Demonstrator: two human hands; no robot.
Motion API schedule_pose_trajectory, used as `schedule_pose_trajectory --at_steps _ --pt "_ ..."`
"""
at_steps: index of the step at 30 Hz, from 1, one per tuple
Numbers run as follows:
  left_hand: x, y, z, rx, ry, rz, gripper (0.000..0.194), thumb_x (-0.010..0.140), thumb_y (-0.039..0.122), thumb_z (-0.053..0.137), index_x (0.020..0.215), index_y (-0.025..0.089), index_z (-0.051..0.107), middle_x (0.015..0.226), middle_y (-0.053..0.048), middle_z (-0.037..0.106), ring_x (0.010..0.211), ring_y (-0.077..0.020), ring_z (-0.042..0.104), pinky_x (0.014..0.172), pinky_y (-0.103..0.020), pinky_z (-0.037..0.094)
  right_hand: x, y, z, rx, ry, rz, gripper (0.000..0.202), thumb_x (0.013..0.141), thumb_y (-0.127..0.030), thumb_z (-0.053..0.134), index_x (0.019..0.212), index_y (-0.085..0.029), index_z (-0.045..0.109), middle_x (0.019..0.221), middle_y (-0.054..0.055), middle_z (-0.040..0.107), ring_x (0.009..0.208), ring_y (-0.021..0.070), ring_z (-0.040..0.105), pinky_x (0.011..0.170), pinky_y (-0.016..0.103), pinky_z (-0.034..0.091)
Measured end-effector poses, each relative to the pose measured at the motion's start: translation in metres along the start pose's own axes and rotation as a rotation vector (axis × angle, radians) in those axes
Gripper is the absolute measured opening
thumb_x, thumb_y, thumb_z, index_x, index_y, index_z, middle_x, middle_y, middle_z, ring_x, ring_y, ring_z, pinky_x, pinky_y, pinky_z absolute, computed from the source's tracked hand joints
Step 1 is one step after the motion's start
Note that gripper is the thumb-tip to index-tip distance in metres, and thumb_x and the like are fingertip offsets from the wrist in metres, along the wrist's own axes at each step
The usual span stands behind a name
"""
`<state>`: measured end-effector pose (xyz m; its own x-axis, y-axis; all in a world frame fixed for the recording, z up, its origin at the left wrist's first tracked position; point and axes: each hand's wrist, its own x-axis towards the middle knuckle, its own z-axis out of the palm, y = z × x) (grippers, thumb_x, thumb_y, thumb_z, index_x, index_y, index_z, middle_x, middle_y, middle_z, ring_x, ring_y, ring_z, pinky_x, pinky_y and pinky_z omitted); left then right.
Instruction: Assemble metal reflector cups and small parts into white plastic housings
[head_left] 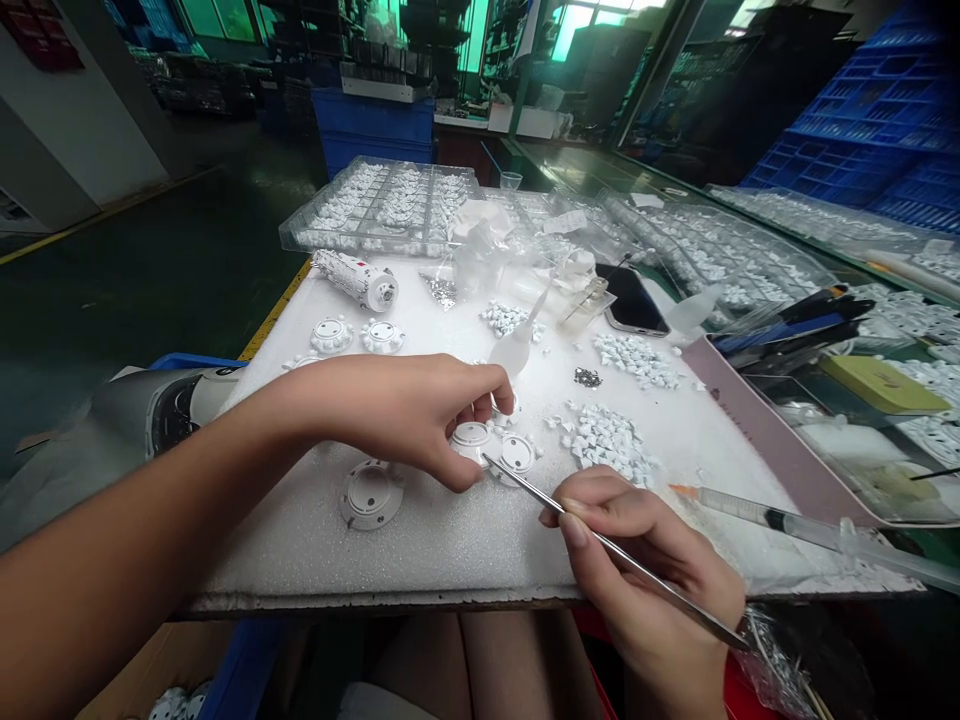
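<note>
Right fingers (pixel 621 509) partly hide the metal tool (pixel 645 574)

left hand (pixel 409 412) curled, right hand (pixel 649 555) pinching

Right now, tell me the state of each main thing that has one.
Left hand, bent over white discs
Right hand, closed on metal tool
Metal tool, tip at white discs
Phone, face up, screen dark
Syringe, lying down
White cylinder, on its side
Clear tray, filled with white parts
Pink box, open

Dark-screened phone (pixel 634 298) near a pink-walled box (pixel 742 432), pens (pixel 802 318) beside a yellow sponge (pixel 885 384), blue crates (pixel 862 110) at upper right
</note>
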<state>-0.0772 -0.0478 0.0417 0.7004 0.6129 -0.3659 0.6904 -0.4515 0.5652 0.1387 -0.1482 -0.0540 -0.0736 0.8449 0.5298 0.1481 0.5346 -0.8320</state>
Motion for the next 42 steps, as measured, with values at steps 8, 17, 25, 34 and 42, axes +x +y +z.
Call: schedule_pose_trajectory --at_steps 8,17,25,34,42 --pt "0.000 -0.002 0.000 -0.006 0.012 0.018 0.052 0.076 0.039 0.068 0.124 0.027 0.050 0.114 -0.001 0.062 0.094 -0.0171 0.059 0.072 -0.024 0.044 -0.001 0.002 0.000 0.058 0.048 -0.011 0.019 0.086 -0.002 0.062 0.088 -0.021 0.060 0.079 -0.002 0.062 0.076 0.0114 0.061 0.072 0.027 0.049" --pt "0.000 -0.001 0.001 -0.007 0.008 -0.009 0.055 0.075 0.040 0.068 0.125 0.028 0.049 0.118 -0.001 0.062 0.095 -0.0176 0.060 0.071 -0.024 0.043 0.000 0.001 0.001 0.049 0.009 0.002 0.019 0.086 -0.001 0.062 0.085 -0.020 0.059 0.079 -0.001 0.063 0.076 0.0121 0.061 0.068 0.028 0.047" --pt "0.000 -0.001 0.000 0.014 0.002 -0.008 0.053 0.075 0.040 0.068 0.124 0.028 0.050 0.115 -0.001 0.063 0.094 -0.0179 0.060 0.069 -0.024 0.043 0.000 0.001 0.000 0.033 -0.007 0.016 0.018 0.085 -0.002 0.063 0.085 -0.020 0.060 0.079 -0.001 0.063 0.077 0.0118 0.062 0.068 0.028 0.047" --pt "-0.004 0.012 0.014 0.162 0.059 -0.054 0.045 0.080 0.035 0.067 0.120 0.023 0.051 0.113 -0.004 0.062 0.088 -0.0194 0.058 0.064 -0.026 0.039 -0.007 0.008 -0.001 0.173 0.208 -0.002 0.017 0.086 -0.003 0.064 0.089 -0.020 0.065 0.084 -0.001 0.066 0.082 0.0114 0.062 0.076 0.028 0.050" --pt "-0.040 0.016 0.014 0.353 0.194 -0.058 0.033 0.078 0.040 0.073 0.102 0.024 0.055 0.102 -0.003 0.061 0.089 -0.0225 0.057 0.066 -0.029 0.039 -0.011 0.014 -0.002 0.124 0.384 0.040 0.010 0.080 -0.015 0.074 0.084 -0.020 0.067 0.083 0.001 0.070 0.074 0.0147 0.065 0.077 0.034 0.053"
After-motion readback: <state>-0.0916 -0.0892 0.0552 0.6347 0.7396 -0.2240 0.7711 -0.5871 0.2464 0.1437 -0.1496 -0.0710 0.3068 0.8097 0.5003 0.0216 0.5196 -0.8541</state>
